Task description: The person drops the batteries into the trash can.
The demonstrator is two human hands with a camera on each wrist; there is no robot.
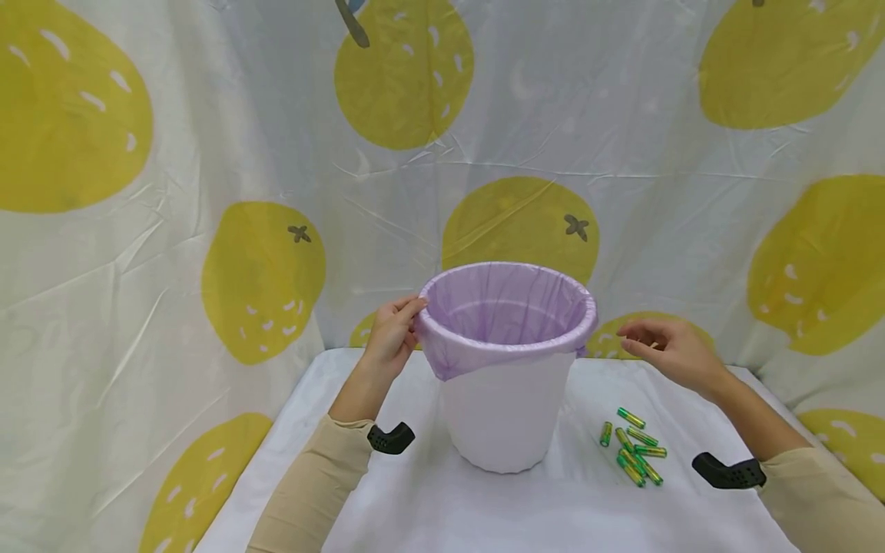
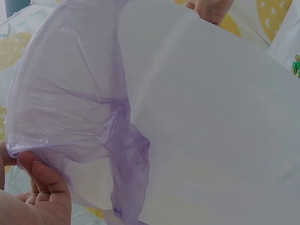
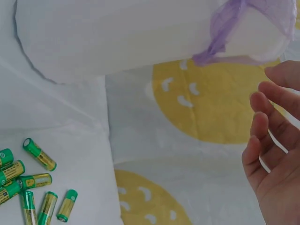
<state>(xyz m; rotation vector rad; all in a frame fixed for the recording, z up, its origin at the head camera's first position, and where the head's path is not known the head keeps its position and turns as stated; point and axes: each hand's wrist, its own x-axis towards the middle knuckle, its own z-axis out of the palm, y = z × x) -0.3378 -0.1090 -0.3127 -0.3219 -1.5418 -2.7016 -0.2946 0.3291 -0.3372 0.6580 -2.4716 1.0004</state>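
A white trash can (image 1: 508, 415) stands upright on the white-covered table, lined with a translucent purple trash bag (image 1: 512, 311) folded over its rim. My left hand (image 1: 394, 334) pinches the bag-covered rim at the left side, thumb on top. In the left wrist view its curled fingers (image 2: 49, 180) lie right at the bag's edge, where the purple film bunches down the side. To the right of the can, my right hand (image 1: 674, 353) hangs in the air with loosely bent fingers and holds nothing. In the right wrist view it is apart from the rim.
Several green and gold batteries (image 1: 639, 453) lie in a loose group on the table (image 1: 415, 499), right of the can and below my right hand. A curtain (image 1: 387, 230) with yellow fruit prints surrounds the table at the back and sides.
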